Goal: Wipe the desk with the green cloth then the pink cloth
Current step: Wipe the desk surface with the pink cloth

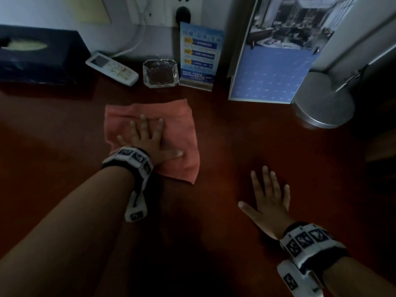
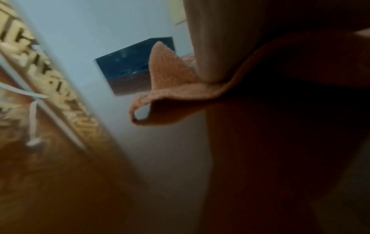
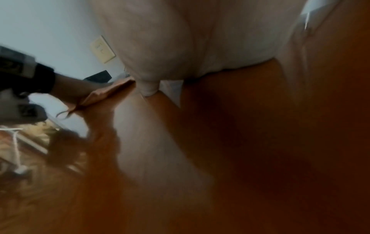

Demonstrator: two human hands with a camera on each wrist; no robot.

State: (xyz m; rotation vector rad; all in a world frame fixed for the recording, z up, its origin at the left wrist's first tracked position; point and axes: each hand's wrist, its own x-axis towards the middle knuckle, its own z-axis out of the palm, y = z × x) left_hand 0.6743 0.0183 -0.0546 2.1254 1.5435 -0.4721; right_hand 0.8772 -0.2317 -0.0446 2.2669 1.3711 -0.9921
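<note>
Left of centre in the head view, the left hand [image 1: 150, 142] lies flat on the pink cloth [image 1: 180, 129], fingers spread and straight, pressing it onto the dark red-brown desk [image 1: 225, 129]. The right hand [image 1: 270, 202] rests lower right in the frame, also flat with fingers splayed, holding nothing and touching only bare wood. No green cloth shows in any view, so this looks like the second wipe.

To do it well, I would keep the palm weight even so the whole cloth drags instead of bunching (the left wrist view shows one edge [image 2: 144, 110] already curling up off the surface). Strokes toward the top of the frame need care: the glass ashtray [image 1: 160, 73], the remote [image 1: 111, 68] and the standing blue card [image 1: 198, 56] sit close behind the cloth and could be nudged. The right hand serves well as a brace where it is.
</note>
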